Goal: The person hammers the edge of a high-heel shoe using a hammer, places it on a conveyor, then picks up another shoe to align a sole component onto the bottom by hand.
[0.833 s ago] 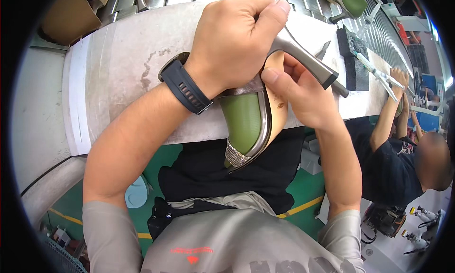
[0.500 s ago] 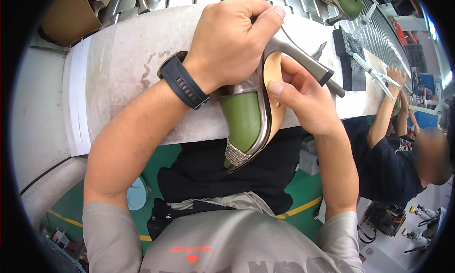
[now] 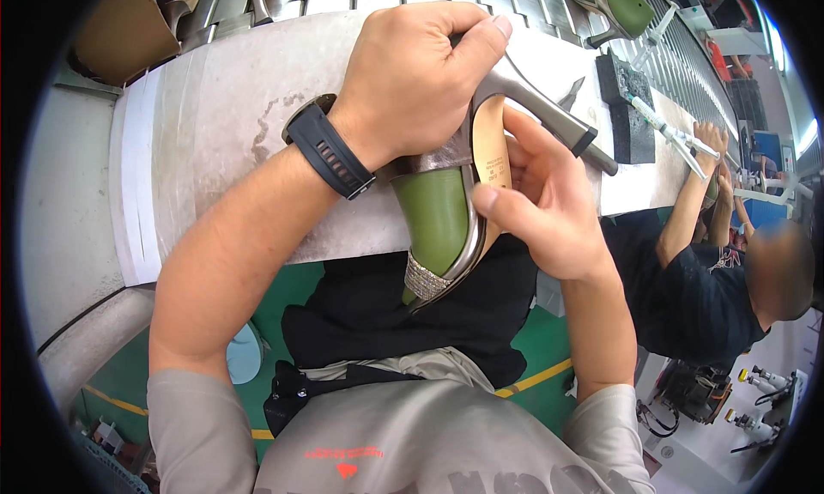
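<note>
Plainly, the shoe juts from left grip.

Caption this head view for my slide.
Bare left hand holds a shiny grey heeled shoe; right hand touches its tan sole.

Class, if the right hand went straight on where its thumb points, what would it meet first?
The right hand would meet the high-heeled sandal's tan sole first; it seems to touch it, though depth is unclear.

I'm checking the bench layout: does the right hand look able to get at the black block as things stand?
Probably yes: the black block sits close by, ahead and right of the right hand, with some bare tabletop between, though that hand must first leave the shoe.
</note>
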The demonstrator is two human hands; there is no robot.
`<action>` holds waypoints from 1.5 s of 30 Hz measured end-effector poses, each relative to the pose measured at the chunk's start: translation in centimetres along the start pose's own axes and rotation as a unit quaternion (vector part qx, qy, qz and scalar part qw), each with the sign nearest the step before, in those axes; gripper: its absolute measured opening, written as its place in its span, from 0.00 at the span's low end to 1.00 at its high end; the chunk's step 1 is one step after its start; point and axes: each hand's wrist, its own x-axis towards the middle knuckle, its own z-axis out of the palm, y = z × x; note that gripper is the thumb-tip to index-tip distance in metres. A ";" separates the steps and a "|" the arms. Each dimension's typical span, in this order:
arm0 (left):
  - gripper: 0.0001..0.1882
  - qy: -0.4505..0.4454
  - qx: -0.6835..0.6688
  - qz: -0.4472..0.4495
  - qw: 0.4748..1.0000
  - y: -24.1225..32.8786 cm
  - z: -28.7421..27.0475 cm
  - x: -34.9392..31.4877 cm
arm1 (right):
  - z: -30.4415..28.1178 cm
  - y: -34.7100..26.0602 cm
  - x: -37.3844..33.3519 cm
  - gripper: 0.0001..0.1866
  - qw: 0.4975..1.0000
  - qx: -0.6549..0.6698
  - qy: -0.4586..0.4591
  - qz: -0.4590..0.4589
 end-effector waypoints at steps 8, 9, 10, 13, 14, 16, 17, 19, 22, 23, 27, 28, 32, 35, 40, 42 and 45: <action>0.16 0.012 -0.003 0.032 0.999 -0.1 0.1 0.1 | 0.3 -0.3 0.1 0.41 1.000 -0.029 0.006 0.001; 0.16 0.011 -0.004 0.033 0.999 0.0 0.2 0.1 | 0.1 -0.1 0.3 0.40 1.000 0.009 0.007 0.003; 0.16 0.000 -0.001 0.023 1.000 0.1 0.1 0.1 | -0.1 0.1 0.5 0.38 0.999 0.046 0.008 0.004; 0.15 -0.024 -0.007 0.031 0.999 0.3 -0.5 0.2 | -0.3 0.7 3.1 0.28 0.998 0.059 -0.006 0.004; 0.15 -0.038 -0.024 0.042 0.998 0.4 -1.0 0.1 | -0.5 0.8 4.1 0.20 0.998 0.057 -0.018 -0.006; 0.18 -0.080 0.026 0.040 0.996 0.9 -3.5 0.0 | -0.3 -0.9 4.5 0.19 0.998 -0.023 -0.029 -0.041; 0.20 -0.046 -0.001 0.052 0.998 0.5 -4.6 -0.4 | 0.1 -1.5 4.5 0.19 0.998 -0.019 -0.032 -0.050; 0.25 0.027 -0.021 0.035 0.999 -0.2 -6.9 -2.2 | 1.0 -2.6 4.0 0.23 0.967 -0.213 0.007 -0.141; 0.37 0.090 -0.038 0.038 0.994 0.8 -9.0 -8.2 | 0.7 -4.1 3.1 0.27 0.885 -0.380 0.035 -0.265; 0.41 0.106 -0.011 0.025 0.994 1.6 -8.8 -10.6 | 0.6 -4.0 3.4 0.27 0.889 -0.369 0.033 -0.270; 0.41 -0.022 0.217 0.113 0.969 4.2 -7.6 -12.0 | 0.0 -3.4 3.2 0.30 0.818 -0.427 -0.014 -0.385; 0.41 -0.037 0.223 0.123 0.966 4.0 -7.6 -12.1 | 0.1 -3.1 3.2 0.32 0.821 -0.422 -0.046 -0.383; 0.40 -0.069 0.190 0.108 0.973 4.1 -7.8 -11.8 | 0.0 -2.7 3.7 0.33 0.818 -0.403 -0.040 -0.409; 0.40 -0.066 0.193 0.104 0.973 4.0 -7.8 -11.8 | 0.2 -2.3 4.3 0.34 0.801 -0.409 -0.040 -0.434; 0.39 -0.071 0.199 0.105 0.972 3.9 -7.5 -12.1 | 0.8 -1.9 4.4 0.34 0.790 -0.411 -0.039 -0.453; 0.38 -0.069 0.194 0.104 0.973 3.9 -7.5 -12.1 | 1.2 -2.0 4.2 0.34 0.789 -0.413 -0.036 -0.454; 0.38 -0.066 0.189 0.107 0.974 3.9 -7.6 -11.7 | 2.0 -2.2 3.7 0.31 0.770 -0.447 -0.016 -0.454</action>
